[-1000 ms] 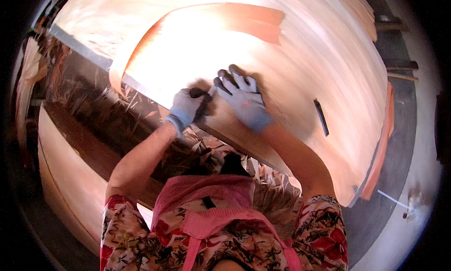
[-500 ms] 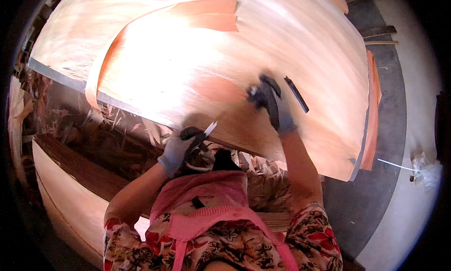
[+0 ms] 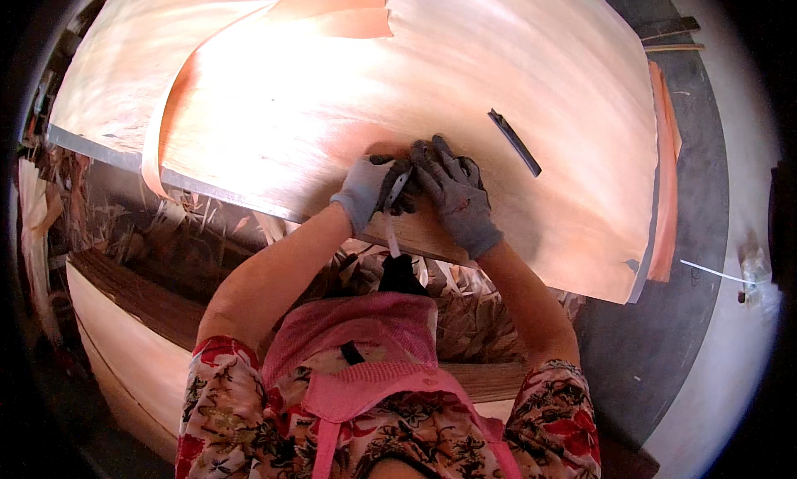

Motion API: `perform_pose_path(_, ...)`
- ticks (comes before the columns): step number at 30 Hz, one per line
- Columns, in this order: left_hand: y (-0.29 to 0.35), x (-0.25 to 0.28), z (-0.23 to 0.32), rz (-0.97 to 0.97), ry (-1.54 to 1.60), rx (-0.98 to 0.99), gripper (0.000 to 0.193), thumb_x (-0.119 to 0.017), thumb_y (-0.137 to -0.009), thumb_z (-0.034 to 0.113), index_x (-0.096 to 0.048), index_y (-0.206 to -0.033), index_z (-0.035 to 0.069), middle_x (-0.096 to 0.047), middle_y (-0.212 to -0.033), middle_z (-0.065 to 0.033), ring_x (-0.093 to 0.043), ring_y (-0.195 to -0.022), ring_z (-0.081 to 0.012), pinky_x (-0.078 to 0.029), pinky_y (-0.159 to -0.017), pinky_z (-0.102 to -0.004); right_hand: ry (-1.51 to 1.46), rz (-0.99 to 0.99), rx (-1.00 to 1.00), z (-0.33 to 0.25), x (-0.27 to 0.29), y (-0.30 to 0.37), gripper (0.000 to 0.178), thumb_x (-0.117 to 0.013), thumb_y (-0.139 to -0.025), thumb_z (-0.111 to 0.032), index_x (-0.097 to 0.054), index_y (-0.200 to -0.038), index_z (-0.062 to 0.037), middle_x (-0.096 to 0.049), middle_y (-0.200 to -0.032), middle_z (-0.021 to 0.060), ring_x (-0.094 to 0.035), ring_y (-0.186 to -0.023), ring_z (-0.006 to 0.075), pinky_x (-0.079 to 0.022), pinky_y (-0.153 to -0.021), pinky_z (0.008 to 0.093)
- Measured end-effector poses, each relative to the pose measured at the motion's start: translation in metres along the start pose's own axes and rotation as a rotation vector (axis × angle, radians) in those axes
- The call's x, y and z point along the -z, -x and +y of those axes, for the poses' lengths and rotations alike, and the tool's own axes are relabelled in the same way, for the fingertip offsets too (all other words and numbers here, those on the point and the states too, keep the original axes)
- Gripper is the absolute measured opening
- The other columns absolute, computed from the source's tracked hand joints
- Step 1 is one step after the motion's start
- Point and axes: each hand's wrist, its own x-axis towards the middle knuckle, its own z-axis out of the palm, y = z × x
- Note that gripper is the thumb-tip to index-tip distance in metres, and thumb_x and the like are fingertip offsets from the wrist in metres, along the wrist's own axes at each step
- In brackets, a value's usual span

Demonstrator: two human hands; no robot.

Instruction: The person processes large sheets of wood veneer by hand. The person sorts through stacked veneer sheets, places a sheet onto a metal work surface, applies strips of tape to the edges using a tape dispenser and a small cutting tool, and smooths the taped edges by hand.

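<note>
My left hand [image 3: 374, 188], in a pale glove with dark fingers, is closed around a slim, pale, knife-like tool [image 3: 398, 188]. Its narrow end points down toward my apron, past the edge of the wood veneer sheet [image 3: 564, 205]. Close beside it, my right hand [image 3: 455, 195], in a grey glove, lies on the sheet with fingers stretched and slightly apart. The two hands nearly touch, and the fingertips of the left are partly hidden. To the right of my right hand a short black bar [image 3: 515, 143] rests on the veneer.
A long curved peach veneer strip [image 3: 170, 105] lies across the left of the sheet and hangs over its edge. Veneer scraps [image 3: 465, 292] fill the gap before me. A stack of boards [image 3: 124, 329] stands at lower left. Peach offcuts [image 3: 662, 172] hang at the right edge.
My left hand has moved up and right onto the sheet with the pale tool. My right hand has come down and left to meet it. The view has shifted slightly.
</note>
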Motion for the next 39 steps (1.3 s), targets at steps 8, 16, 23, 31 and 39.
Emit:
perform_pose_path(8, 0.033, 0.017, 0.004, 0.136, -0.588, -0.004, 0.018, -0.062, -0.095, 0.014, -0.073, -0.093, 0.0, -0.071, -0.078, -0.0041, -0.062, -0.063, -0.0106, -0.053, -0.057, -0.025, 0.043, -0.027, 0.014, -0.005, 0.002, -0.002, 0.05, -0.049, -0.09, -0.011, -0.051, -0.14, -0.015, -0.038, -0.155, 0.0086, -0.028, -0.146, 0.0324, -0.032, -0.109, 0.0512)
perform_pose_path(16, 0.067, 0.052, 0.013, 0.259, -0.295, 0.053, 0.018, -0.06, -0.095, 0.01, -0.071, -0.095, -0.004, -0.068, -0.069, -0.0086, -0.062, -0.049, -0.0151, -0.049, -0.039, -0.0283, 0.151, -0.097, -0.04, -0.012, 0.006, -0.008, 0.054, -0.052, -0.089, -0.016, -0.048, -0.144, -0.0182, -0.04, -0.154, 0.0068, -0.029, -0.146, 0.0299, -0.03, -0.11, 0.0505)
perform_pose_path(23, 0.063, 0.08, -0.023, 0.266, -0.126, -0.088, 0.025, -0.064, -0.095, 0.014, -0.067, -0.112, -0.004, -0.071, -0.087, -0.0092, -0.068, -0.067, -0.016, -0.056, -0.055, -0.0267, -0.192, 0.004, 0.09, -0.062, 0.028, -0.041, 0.078, -0.065, -0.083, -0.052, -0.044, -0.144, -0.0085, -0.042, -0.15, 0.0151, -0.029, -0.145, 0.0333, -0.026, -0.112, 0.0544)
perform_pose_path(31, 0.088, 0.054, 0.041, 0.511, -1.483, -0.166, 0.026, -0.067, -0.088, 0.03, -0.069, -0.088, 0.004, -0.069, -0.078, -0.0199, -0.068, -0.075, -0.0371, -0.056, -0.068, -0.043, -0.012, -0.018, 0.188, -0.062, -0.016, -0.042, 0.066, -0.064, -0.085, -0.038, -0.047, -0.141, -0.0074, -0.039, -0.152, 0.0148, -0.029, -0.145, 0.0374, -0.026, -0.113, 0.0558)
perform_pose_path(39, 0.072, 0.066, 0.073, 0.3, -0.378, -0.08, 0.019, -0.064, -0.095, 0.022, -0.075, -0.098, 0.007, -0.059, -0.063, 0.0019, -0.048, -0.046, -0.0062, -0.037, -0.04, -0.0236, -0.262, 0.025, 0.01, -0.049, 0.007, -0.051, 0.054, -0.055, -0.086, -0.01, -0.049, -0.139, -0.0072, -0.049, -0.142, 0.0172, -0.043, -0.135, 0.0358, -0.033, -0.107, 0.0534)
